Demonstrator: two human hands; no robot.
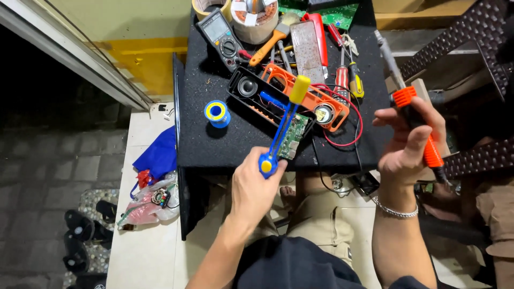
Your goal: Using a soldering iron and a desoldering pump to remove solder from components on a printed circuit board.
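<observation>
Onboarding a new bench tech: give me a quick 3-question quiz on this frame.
1. True or false: the right hand holds a soldering iron by its orange grip.
2. What does the left hand hold? A) multimeter B) blue and yellow desoldering pump C) paintbrush
3. What lies left of the opened speaker on the black mat?

Key: 1 true; 2 B; 3 a blue solder spool.
</observation>
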